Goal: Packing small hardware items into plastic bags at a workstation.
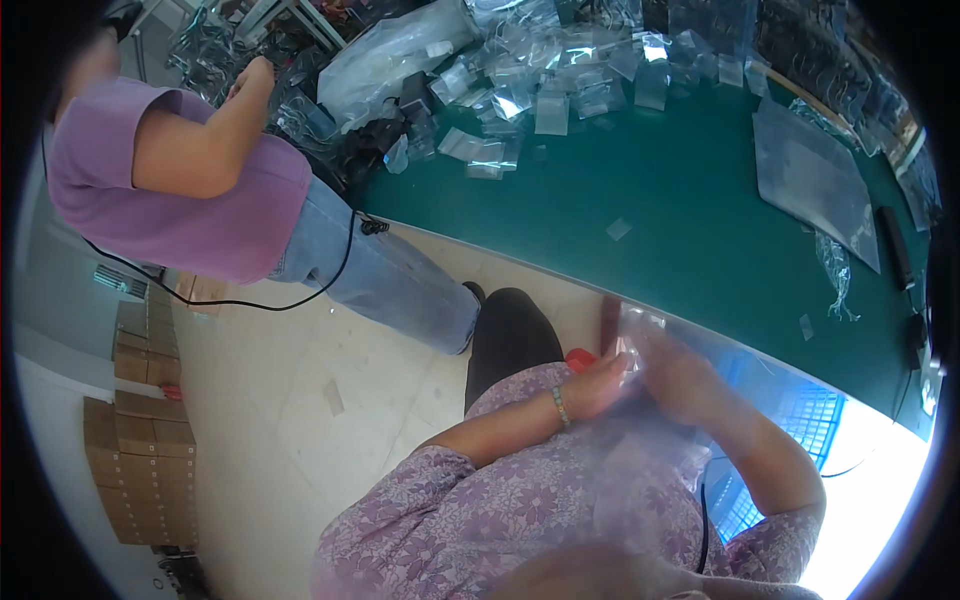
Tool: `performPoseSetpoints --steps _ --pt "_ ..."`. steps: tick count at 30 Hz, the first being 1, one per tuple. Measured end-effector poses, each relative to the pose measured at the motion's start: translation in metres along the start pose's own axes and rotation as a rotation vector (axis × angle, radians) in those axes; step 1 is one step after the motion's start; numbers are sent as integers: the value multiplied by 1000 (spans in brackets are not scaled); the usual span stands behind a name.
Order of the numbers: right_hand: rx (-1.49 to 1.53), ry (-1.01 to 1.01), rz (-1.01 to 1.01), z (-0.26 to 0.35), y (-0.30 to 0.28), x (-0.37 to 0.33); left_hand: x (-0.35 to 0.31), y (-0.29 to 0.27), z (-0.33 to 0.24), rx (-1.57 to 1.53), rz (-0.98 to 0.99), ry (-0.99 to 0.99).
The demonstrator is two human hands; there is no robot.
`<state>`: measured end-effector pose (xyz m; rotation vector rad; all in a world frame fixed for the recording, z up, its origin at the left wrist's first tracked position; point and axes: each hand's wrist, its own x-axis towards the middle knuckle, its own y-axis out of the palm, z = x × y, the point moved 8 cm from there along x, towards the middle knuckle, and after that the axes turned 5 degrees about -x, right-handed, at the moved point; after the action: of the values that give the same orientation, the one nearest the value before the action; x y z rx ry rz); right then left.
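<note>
My left hand (598, 386) is pinched on a small clear plastic bag (630, 350) in front of my body, just below the table's front edge. Light glints off the bag, so what it may contain cannot be made out. Close on its right side is my right hand (682, 378), smeared by motion, its fingers hard to tell apart. A red thing (578, 358) shows partly behind my left hand.
Many clear plastic bags (552, 112) lie heaped along the back of the green table (660, 190). A flat translucent sheet (810, 180) lies at its right. A blue plastic basket (812, 425) stands below. Another person (190, 190) stands at the left, near stacked cartons (140, 470).
</note>
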<state>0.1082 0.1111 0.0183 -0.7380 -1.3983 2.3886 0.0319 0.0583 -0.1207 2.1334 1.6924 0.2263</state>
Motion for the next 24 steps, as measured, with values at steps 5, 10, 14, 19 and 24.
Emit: performPoseSetpoints --steps 5,10,14,19,24 --pt "-120 -36 18 0 13 9 -2 -6 17 -549 -212 -141" --pt "76 -137 -234 5 -19 -17 -8 -16 11 -73 -178 -63" --pt "59 -165 -26 8 -5 -28 -9 -9 5 -340 -79 -19" --pt "210 -49 162 7 77 -24 -3 13 -5 -523 76 -96" --pt "221 -99 53 12 12 -41 -16 18 -57 208 -94 -24"
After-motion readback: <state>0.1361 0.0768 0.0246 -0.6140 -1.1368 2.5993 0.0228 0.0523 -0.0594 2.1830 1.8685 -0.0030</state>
